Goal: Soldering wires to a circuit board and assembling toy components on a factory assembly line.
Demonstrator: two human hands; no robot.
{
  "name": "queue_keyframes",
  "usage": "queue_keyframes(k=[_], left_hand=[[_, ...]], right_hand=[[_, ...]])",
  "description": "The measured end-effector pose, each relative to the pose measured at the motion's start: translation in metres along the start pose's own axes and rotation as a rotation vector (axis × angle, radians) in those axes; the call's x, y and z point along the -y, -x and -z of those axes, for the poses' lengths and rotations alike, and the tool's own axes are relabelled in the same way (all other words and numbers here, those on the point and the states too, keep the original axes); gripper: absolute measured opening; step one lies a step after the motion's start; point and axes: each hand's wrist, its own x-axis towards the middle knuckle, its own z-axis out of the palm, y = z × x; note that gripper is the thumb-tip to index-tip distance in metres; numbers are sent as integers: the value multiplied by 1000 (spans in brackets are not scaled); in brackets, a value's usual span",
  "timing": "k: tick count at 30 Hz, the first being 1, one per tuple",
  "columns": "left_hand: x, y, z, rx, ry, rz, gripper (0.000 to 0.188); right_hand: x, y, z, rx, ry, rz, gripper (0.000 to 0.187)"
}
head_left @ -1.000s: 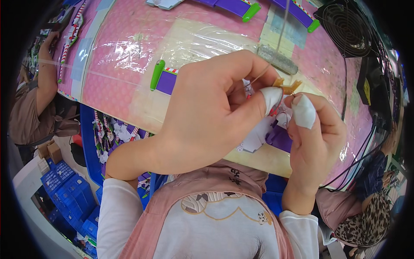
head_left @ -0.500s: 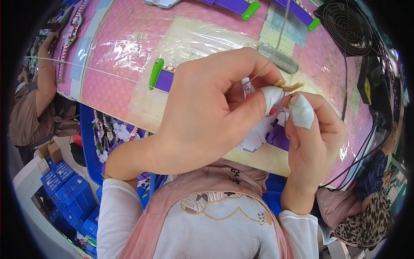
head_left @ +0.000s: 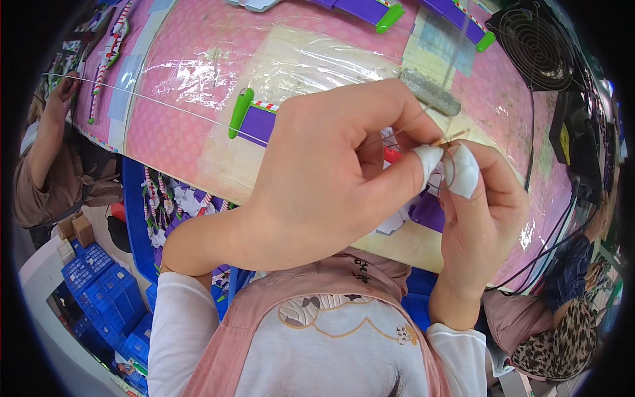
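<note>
My left hand (head_left: 317, 178) is closed in a pinch, its taped thumb and forefinger on a small tan, strip-like piece (head_left: 455, 137). Right against those fingertips, my right hand (head_left: 483, 205) pinches a thin reddish wire (head_left: 451, 157). White tape wraps a digit on each hand. A red bit (head_left: 391, 155) shows inside my left hand; the rest there is hidden. Below the hands lie a white part (head_left: 395, 222) and a purple part (head_left: 428, 212), both partly covered. Beside my left hand rests a purple wing-shaped piece (head_left: 256, 127) with a green tip.
A grey metal bar (head_left: 430, 92) lies beyond my fingers. A black fan (head_left: 534, 46) stands at the far right. More purple wings (head_left: 354, 8) lie at the back. A thin pale line (head_left: 165, 106) crosses from the left. A blue bin (head_left: 137, 218) holds parts; co-workers sit both sides.
My left hand has shifted slightly right, and both hands' fingertips are closer together. Less of the tan piece shows. The left co-worker's arm has moved.
</note>
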Motion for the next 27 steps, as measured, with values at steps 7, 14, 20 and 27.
queue_keyframes(k=[7,14,20,27], left_hand=[[19,-1,-13,-145,-649,-653,18],[21,-26,-14,-27,-1017,-917,15],[29,-50,-22,14,-1155,-509,17],[9,-59,10,167,-825,-541,20]], right_hand=[[0,-4,15,110,0,-87,20],[21,-68,31,387,560,-292,30],[5,-121,31,410,1252,303,30],[-13,-98,67,-47,634,471,23]])
